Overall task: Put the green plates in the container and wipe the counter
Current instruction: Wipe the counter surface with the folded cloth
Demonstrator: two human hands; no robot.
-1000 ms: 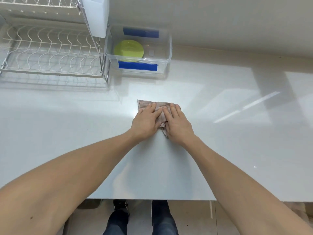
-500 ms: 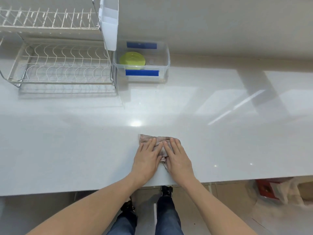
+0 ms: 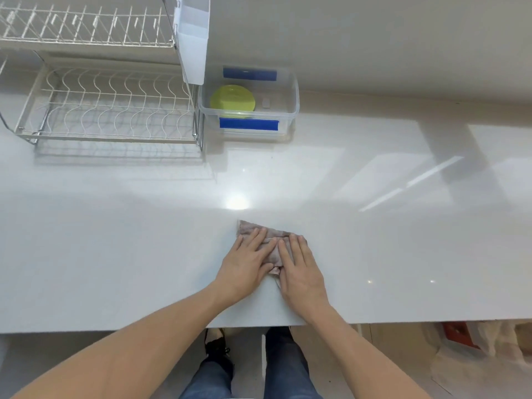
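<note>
Both hands lay flat with straight fingers on a folded pinkish-grey cloth (image 3: 260,234) near the front edge of the white counter (image 3: 115,254). The left hand (image 3: 247,262) pressed the cloth's left part, and the right hand (image 3: 299,267) pressed its right part, the two side by side. The green plates (image 3: 232,101) sat stacked inside the clear plastic container (image 3: 290,110) at the back of the counter, just beside the wire dish rack (image 3: 109,108).

A glossy white counter (image 3: 115,254) bears a wire dish rack (image 3: 109,105), a clear container (image 3: 290,110) and a cloth (image 3: 253,228).
</note>
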